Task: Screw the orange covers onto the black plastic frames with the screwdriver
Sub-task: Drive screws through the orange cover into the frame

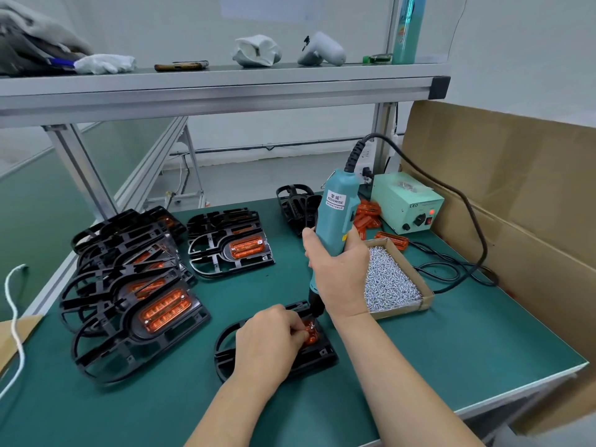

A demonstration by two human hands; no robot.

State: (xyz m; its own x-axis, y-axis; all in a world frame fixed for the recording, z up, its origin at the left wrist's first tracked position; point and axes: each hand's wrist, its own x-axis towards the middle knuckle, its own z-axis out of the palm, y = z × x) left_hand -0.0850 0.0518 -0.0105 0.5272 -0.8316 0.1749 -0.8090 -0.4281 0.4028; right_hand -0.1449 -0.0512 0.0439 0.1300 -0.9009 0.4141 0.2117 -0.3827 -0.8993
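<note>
On the aluminium shelf (225, 88) lie a white glove (104, 63), a phone (181, 65), a crumpled white cloth (256, 51) and a white controller (322, 50) beside a green can (408, 30), while below a cardboard sheet (516, 188) stands right of a pale-green power box (404, 201).

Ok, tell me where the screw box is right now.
Head view: the screw box sits on the green mat at right, just right of the right hand gripping the screwdriver and in front of the pale green power unit.

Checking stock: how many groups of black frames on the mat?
4: left pile, centre stack, bare ones behind the screwdriver, working frame under the left hand. Stacked frames partly hidden.
</note>
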